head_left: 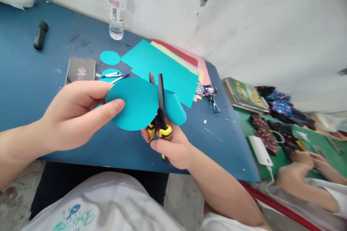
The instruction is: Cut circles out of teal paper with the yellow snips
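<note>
Between thumb and fingers, my left hand [81, 113] pinches the left edge of a turquoise paper disc [132, 104]. My right hand [173, 144] is wrapped round the yellow-and-black handles of scissors [159, 126], whose dark blades point away from me and stand apart. The blades are at the disc's right edge, and a curled turquoise paper strip [175, 108] hangs to their right. Whether the strip is still joined to the disc is hidden. Beyond my hands lie a turquoise paper circle [110, 57] and another circle partly under some pens [112, 75].
Turquoise sheets [162, 66] cover a fanned stack of coloured paper. A water bottle [116, 18] stands by the wall, a phone [80, 70] and black flashlight [41, 36] at left. Keys [211, 97] lie right. Another person's hands [303, 162] work at the green table [282, 130].
</note>
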### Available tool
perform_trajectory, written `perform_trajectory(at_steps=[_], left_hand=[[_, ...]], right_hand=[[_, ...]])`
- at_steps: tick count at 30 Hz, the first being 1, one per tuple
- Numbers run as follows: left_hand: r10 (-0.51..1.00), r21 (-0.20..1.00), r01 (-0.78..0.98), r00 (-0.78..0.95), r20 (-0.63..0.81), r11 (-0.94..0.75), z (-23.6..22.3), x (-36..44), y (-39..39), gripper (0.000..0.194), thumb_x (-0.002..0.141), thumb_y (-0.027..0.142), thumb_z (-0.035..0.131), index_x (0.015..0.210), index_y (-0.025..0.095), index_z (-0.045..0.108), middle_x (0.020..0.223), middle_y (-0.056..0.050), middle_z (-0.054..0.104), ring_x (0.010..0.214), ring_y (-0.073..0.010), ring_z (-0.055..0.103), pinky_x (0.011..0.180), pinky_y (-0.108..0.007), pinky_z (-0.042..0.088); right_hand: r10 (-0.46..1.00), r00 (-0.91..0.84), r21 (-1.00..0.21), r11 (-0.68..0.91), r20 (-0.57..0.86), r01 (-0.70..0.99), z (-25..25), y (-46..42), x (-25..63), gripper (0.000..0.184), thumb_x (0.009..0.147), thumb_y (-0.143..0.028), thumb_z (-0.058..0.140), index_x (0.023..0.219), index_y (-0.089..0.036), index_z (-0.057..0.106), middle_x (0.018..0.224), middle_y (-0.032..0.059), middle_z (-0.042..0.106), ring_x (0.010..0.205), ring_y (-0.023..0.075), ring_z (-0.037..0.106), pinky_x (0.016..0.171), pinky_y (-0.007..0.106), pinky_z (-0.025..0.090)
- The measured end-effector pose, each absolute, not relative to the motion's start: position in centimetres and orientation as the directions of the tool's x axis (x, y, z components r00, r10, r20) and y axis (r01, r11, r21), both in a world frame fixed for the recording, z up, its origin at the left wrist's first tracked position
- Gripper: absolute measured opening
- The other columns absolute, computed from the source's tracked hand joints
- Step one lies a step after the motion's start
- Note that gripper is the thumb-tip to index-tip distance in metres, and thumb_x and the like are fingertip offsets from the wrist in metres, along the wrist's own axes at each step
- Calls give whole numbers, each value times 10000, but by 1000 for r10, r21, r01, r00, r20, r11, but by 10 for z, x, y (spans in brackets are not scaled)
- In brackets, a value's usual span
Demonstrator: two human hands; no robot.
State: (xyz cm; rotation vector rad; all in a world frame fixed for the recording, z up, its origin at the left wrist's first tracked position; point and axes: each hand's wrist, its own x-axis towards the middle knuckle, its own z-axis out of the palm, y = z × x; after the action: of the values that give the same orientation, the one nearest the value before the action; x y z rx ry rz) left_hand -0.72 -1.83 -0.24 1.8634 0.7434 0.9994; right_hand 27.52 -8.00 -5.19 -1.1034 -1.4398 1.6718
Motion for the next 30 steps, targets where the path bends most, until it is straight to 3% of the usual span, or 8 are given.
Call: perform_trajectory(at_steps=[7, 21, 25, 27, 30], left_hand=[[779, 878, 77, 504, 374, -472, -8, -11, -17, 323, 1154, 249, 773, 835, 266, 726, 731, 22, 604, 640, -162, 512, 527, -309, 436], [829, 939, 84, 501, 249, -333, -4, -9, -20, 292, 1114, 252, 763, 824, 231, 738, 718, 25, 571, 657, -124, 470, 513, -233, 396], [763, 895, -33, 510, 397, -444, -9, -8, -13, 356, 1169, 234, 803, 821, 220, 731, 672, 46, 555, 591, -95, 477, 469, -194, 398], [724, 862, -84, 505, 470, -501, -10, -7, -11, 409, 1193, 282, 866, 814, 226, 722, 659, 51, 540, 567, -89, 460, 432, -195, 373], [780, 892, -6, 482, 399, -452, -7, -5, -13, 519, 1225, 495, 900, 807, 255, 707, 679, 38, 533, 594, -106, 441, 421, -238, 339]], right_hand=[[883, -414, -974, -215, -223, 68, -51, -81, 275, 216, 760, -257, 835, 924, -301, 701, 908, -4, 645, 776, 233, 572, 699, 417, 503], [897, -417, -989, -144, -149, 43, -53, -80, 275, 193, 777, -224, 817, 918, -284, 701, 892, -9, 660, 796, 218, 597, 737, 398, 522], [897, -421, -990, -131, -137, 43, -53, -80, 275, 205, 787, -260, 804, 952, -293, 686, 898, -14, 662, 767, 213, 601, 707, 387, 517], [892, -430, -990, -131, -139, 48, -53, -81, 275, 199, 794, -268, 798, 951, -294, 679, 907, -12, 656, 759, 212, 598, 690, 383, 515], [887, -438, -989, -134, -146, 57, -53, -81, 275, 190, 795, -264, 800, 942, -290, 683, 911, -7, 651, 772, 213, 599, 697, 385, 526]])
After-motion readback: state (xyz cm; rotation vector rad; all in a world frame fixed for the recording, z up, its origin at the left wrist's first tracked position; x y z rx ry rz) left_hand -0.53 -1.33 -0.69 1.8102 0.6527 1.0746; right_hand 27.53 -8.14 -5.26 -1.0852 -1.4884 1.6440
